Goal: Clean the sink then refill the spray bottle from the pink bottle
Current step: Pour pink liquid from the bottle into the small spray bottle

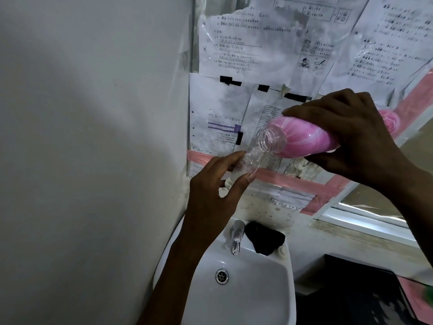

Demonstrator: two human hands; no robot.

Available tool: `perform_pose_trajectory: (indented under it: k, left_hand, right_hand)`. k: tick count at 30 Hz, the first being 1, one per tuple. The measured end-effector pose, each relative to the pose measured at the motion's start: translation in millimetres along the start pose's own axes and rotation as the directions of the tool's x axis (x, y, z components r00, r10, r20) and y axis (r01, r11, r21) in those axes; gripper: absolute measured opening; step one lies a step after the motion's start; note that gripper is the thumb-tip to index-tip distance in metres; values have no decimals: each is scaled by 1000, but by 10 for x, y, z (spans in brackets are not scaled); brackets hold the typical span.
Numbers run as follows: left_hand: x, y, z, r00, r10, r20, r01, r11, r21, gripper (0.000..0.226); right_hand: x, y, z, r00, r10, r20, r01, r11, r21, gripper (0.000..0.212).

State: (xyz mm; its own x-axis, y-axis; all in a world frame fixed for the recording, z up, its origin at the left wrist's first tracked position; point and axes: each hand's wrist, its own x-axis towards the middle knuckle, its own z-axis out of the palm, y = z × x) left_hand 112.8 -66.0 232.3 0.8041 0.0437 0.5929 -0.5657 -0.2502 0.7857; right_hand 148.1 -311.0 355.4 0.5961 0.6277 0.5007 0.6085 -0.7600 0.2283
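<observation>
My right hand (351, 137) grips the pink bottle (304, 139) and holds it tipped nearly level, its clear open neck pointing down-left. Right under that neck is the open mouth of a small clear spray bottle (87, 161) with its spray head off, held tilted in my left hand (210, 198) between thumb and fingers. Both bottles are raised above the white sink (246, 289), which has a metal drain and a chrome tap (235, 238).
A black cloth (264, 238) lies on the sink's back rim beside the tap. Printed papers (246, 43) and pink tape cover the wall behind. A plain white wall stands close on the left. A window sill (365, 221) and a dark surface are at the right.
</observation>
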Motion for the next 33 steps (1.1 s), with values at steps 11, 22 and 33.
perform_pose_trajectory:
  k: [11,22,33]
  left_hand:
    - [-12,-17,17,1000,6,2,-6,1000,5,43]
    - [-14,-16,14,1000,0,-6,0,1000,-5,42]
    - [-20,-23,10,1000,-15,-6,15,999,-35,41]
  right_hand:
    - [3,31,-9,1000,-17,11,18,1000,-24,66]
    - [6,25,8,1000,-21,7,21,1000,-20,65]
    - [23,29,-7,1000,-28,15,28,999,-29,66]
